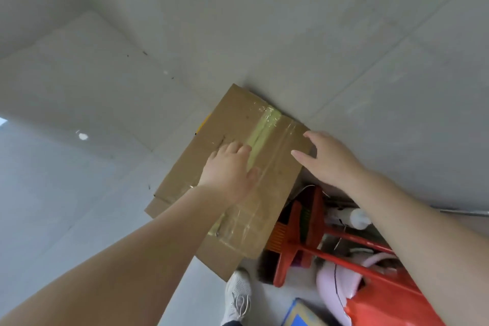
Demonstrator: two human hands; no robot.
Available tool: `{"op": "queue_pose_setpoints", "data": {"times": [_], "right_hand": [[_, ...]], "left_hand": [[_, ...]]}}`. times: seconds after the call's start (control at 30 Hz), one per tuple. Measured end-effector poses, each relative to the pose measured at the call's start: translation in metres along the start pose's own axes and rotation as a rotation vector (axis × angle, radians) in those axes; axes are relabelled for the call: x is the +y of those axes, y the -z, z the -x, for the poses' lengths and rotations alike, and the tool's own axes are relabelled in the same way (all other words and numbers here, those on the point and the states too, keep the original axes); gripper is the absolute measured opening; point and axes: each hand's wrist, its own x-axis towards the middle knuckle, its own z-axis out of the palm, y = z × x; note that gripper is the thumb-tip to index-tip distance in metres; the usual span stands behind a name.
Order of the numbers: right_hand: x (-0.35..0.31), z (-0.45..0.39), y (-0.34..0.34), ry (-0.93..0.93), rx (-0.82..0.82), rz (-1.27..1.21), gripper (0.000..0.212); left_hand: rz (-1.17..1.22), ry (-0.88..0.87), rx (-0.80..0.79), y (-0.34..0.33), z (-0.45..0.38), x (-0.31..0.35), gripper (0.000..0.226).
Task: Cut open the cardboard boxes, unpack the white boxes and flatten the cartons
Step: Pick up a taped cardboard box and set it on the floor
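Neither hand grasps anything. In the head view the left hand (228,167) lies flat, fingers straight, pressing on the flattened carton (232,180) near its middle. The right hand (328,160) has relaxed, straight fingers touching the carton's right edge, its thumb pointing left over the cardboard.

The carton is plain brown cardboard, flat, leaning against or lying by the pale wall (238,21) in the centre of the frame. A strip of yellowish tape (260,131) under clear, wrinkled tape runs down its length, and more clear tape crosses its lower part. Its long axis runs diagonally, from the upper right corner near the middle of the frame down towards the lower left, above a white shoe (238,294).

At lower right, just beside the carton, stands a red broom (304,238) with a red dustpan (391,307).
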Motion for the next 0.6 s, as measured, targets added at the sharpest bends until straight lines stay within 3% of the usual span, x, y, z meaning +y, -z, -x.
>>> {"op": "queue_pose_setpoints", "data": {"times": [0.17, 0.33, 0.5, 0.6], "right_hand": [[0.040, -0.101, -0.066, -0.008, 0.001, 0.134, 0.074], [0.036, -0.179, -0.102, 0.000, 0.074, 0.176, 0.074], [0.025, -0.212, -0.125, -0.067, 0.168, 0.243, 0.096], [0.020, -0.205, -0.126, -0.104, 0.143, 0.292, 0.104]], "left_hand": [[-0.178, -0.046, 0.032, -0.078, -0.050, -0.041, 0.056], [-0.229, -0.041, 0.093, -0.126, -0.067, -0.083, 0.063], [-0.272, -0.054, 0.172, -0.150, -0.067, -0.110, 0.073], [-0.274, -0.084, 0.148, -0.147, -0.058, -0.124, 0.074]]}}
